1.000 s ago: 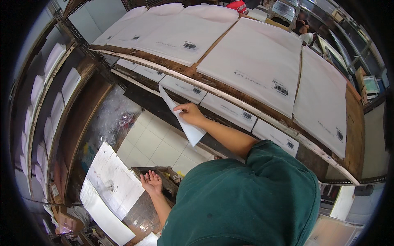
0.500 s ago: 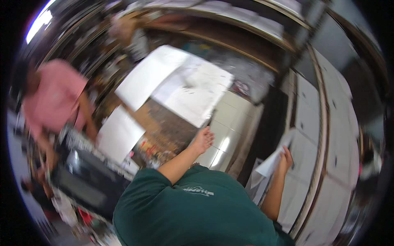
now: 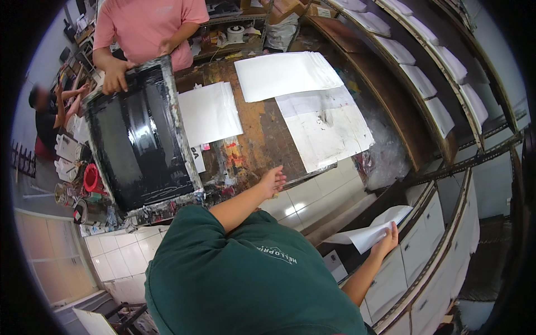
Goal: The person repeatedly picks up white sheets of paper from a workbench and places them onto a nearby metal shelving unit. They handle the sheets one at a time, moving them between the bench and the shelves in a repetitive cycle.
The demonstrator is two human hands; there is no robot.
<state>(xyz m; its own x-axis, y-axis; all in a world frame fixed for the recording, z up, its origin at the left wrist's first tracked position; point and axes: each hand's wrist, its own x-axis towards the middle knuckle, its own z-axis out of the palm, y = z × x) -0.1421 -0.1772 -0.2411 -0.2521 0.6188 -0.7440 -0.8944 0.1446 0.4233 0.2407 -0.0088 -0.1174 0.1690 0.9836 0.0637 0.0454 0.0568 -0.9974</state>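
My right hand (image 3: 385,240) grips a white sheet (image 3: 371,233) by its edge, fingers wrapped round it. The sheet is bent and curls up beside a rack at my right. My left hand (image 3: 272,181) holds nothing; its fingers are loosely curled and apart, over the near edge of a worn, stained wooden table (image 3: 262,134). On that table lie a white sheet stack (image 3: 290,75) at the back, a large white board (image 3: 335,131) with dark smudges at the right, and another stack of white sheets (image 3: 206,114) at the left.
Across the table at the left, a person in a pink shirt (image 3: 151,25) holds up a screen-printing frame (image 3: 139,134) smeared with black ink. Tiered racks of white sheets (image 3: 419,81) stand at the right. Another person (image 3: 50,111) sits far left, near a red ring-shaped thing (image 3: 92,178).
My view has turned left, so the person in pink and the frame come more fully into sight. My right hand keeps the sheet; my left hand stays near the table's edge.
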